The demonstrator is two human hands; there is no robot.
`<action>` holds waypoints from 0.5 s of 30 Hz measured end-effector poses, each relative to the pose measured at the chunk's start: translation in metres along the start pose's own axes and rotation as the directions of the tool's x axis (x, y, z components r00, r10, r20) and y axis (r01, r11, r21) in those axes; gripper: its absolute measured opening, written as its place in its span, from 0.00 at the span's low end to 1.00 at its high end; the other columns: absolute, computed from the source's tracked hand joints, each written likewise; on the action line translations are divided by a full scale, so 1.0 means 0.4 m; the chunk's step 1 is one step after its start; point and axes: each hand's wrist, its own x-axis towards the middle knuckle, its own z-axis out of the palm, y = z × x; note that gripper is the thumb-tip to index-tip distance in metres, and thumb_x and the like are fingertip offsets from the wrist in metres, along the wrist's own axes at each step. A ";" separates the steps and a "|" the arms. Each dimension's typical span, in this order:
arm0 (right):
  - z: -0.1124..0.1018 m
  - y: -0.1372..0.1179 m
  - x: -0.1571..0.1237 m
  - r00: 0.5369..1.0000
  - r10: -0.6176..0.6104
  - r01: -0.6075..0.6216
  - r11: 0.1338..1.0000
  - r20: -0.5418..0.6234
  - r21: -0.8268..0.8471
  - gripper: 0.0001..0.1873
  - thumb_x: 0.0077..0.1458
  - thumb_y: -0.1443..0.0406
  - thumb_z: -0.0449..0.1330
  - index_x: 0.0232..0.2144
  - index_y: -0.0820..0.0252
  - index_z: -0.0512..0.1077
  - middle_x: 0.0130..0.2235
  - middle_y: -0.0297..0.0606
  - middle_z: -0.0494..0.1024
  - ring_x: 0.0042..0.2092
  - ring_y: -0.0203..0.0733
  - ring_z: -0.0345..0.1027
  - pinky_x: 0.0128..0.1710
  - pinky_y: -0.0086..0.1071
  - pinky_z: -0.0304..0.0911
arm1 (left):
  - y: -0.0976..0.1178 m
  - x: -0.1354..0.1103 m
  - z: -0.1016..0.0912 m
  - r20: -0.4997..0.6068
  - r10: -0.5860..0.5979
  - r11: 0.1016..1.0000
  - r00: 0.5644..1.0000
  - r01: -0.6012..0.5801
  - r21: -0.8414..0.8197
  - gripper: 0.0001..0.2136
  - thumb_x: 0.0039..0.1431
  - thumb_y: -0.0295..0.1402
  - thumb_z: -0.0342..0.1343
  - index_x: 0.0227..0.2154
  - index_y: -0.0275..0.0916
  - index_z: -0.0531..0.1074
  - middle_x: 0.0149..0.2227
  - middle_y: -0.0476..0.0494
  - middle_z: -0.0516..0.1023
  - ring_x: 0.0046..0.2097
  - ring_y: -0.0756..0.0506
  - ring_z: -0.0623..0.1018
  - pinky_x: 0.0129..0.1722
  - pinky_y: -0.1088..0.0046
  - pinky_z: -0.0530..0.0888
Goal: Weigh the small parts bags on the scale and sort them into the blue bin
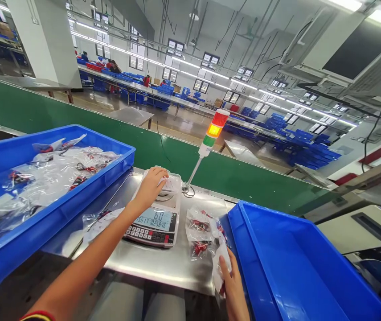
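My left hand (152, 183) reaches over the pan of a digital counting scale (155, 225), its bent fingers on a clear plastic bag (173, 183) with white paper; the far fingertips are partly hidden. The scale's lit display reads 60 on its upper line. Low on the right, my right hand (233, 283) grips a plastic bag (217, 263) with a white paper and red parts. Several similar bags (199, 229) lie on the steel tabletop (166, 267) between the scale and that hand. Another bag (105, 223) rests left of the scale, partly behind my left forearm.
A blue bin (100, 174) of bagged parts stands on the left. Another blue bin (297, 267) is on the right. Behind the scale rises a signal tower light (214, 130), amber lit, before a green barrier (183, 156). A beige machine (367, 232) stands far right.
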 end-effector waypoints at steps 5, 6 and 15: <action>-0.090 0.084 -0.030 0.987 0.129 -0.129 0.992 -0.099 0.012 0.41 0.46 0.38 0.67 0.57 0.52 0.74 0.55 0.44 0.80 0.45 0.51 0.77 0.32 0.33 0.72 | -0.030 0.055 0.032 0.123 -0.014 0.999 0.992 0.008 0.052 0.08 0.67 0.24 0.50 0.40 0.39 0.73 0.48 0.41 0.78 0.55 0.39 0.71 0.59 0.56 0.71; -0.103 0.095 -0.030 0.988 0.103 -0.103 0.995 -0.116 0.004 0.40 0.46 0.38 0.67 0.56 0.52 0.74 0.54 0.44 0.80 0.47 0.52 0.77 0.35 0.34 0.73 | -0.036 0.063 0.034 0.134 -0.018 0.998 0.991 0.010 0.064 0.08 0.66 0.24 0.50 0.40 0.39 0.73 0.48 0.42 0.78 0.55 0.39 0.71 0.59 0.56 0.71; -0.143 0.122 -0.028 0.982 -0.105 0.073 0.978 -0.159 -0.194 0.31 0.40 0.40 0.69 0.37 0.56 0.78 0.44 0.43 0.82 0.46 0.54 0.75 0.41 0.38 0.71 | -0.063 0.102 0.033 0.217 -0.040 0.989 0.975 0.007 0.147 0.08 0.65 0.24 0.50 0.41 0.40 0.73 0.47 0.42 0.78 0.57 0.38 0.69 0.58 0.56 0.72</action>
